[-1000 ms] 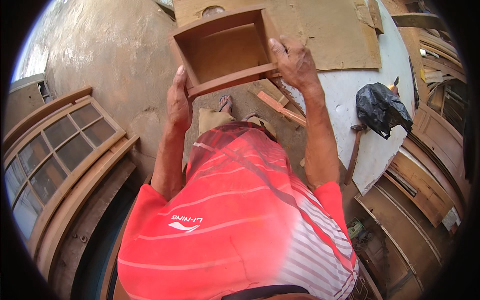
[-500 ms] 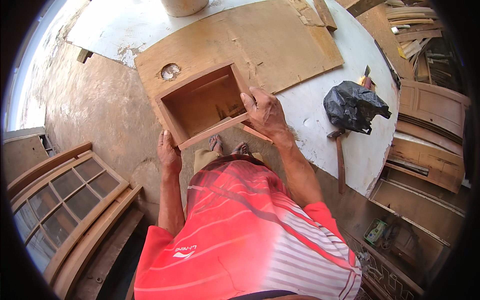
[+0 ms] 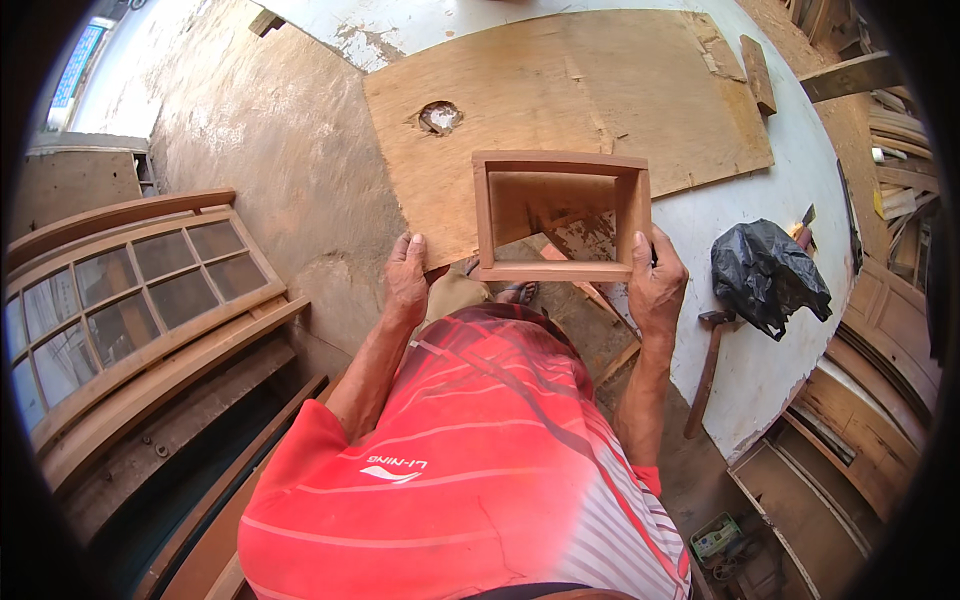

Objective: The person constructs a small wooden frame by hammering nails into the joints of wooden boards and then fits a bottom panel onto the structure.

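Observation:
My right hand (image 3: pixel 657 285) is closed on the near right corner of a small rectangular wooden frame (image 3: pixel 560 271), thumb on top. The frame is reddish-brown and open through its middle, and it lies over the near edge of a thin plywood sheet (image 3: pixel 500 90) with a ragged round hole. At the sheet's near left corner, my left hand (image 3: pixel 405 280) grips the edge with its thumb on top; its other fingers are partly hidden. A narrow reddish wood strip (image 3: pixel 590 285) shows through and below the frame.
Right of the frame, a black plastic bag (image 3: pixel 768 275) and a hammer (image 3: pixel 706 370) lie on the white tabletop (image 3: pixel 690 235). A paned wooden window (image 3: pixel 130 290) leans at left. Stacked wooden panels (image 3: pixel 860 400) stand at right, and a wood block (image 3: pixel 758 75) sits at the sheet's far right.
The frame has shifted right over the plywood and turned square to me, carried by my right hand. My left hand is now apart from the frame, at the sheet's corner. The view has also turned.

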A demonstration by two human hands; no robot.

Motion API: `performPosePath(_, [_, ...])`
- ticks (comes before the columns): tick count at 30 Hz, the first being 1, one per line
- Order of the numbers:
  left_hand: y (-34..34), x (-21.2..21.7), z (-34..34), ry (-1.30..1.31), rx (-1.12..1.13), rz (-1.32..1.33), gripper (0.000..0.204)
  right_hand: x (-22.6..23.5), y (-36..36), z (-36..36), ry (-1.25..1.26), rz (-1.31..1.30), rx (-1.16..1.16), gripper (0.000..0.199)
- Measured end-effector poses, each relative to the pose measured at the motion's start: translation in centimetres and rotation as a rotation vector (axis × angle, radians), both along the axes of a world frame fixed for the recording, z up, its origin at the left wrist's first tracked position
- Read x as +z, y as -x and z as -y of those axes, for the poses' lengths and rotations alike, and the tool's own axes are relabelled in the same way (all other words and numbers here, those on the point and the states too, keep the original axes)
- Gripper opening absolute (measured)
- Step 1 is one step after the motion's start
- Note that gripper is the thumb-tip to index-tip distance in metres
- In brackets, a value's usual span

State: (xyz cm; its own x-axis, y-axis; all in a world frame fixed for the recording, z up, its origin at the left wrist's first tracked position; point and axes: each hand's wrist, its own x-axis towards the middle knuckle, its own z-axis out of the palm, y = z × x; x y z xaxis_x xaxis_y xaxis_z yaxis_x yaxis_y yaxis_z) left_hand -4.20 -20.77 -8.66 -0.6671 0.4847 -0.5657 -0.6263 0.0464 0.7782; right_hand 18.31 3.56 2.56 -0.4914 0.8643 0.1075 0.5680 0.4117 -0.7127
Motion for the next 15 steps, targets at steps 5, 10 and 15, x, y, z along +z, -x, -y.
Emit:
performPosePath(5, [-2.5, -0.2, 1.5, 0.041, -0.115, 0.072, 0.030, 0.5, -0.3, -0.6, 0.004, 0.004, -0.035, 0.030])
performPosePath(10, [-4.1, -0.1, 1.8, -0.044, -0.091, 0.163, 0.042, 1.1, 0.7, -0.4, 0.001, 0.018, 0.039, 0.031])
performPosePath(15, [-4.2, 0.7, 1.8, -0.142, 0.005, 0.193, 0.063, -0.1, 3.4, 1.4, -0.085, -0.005, 0.193, 0.031])
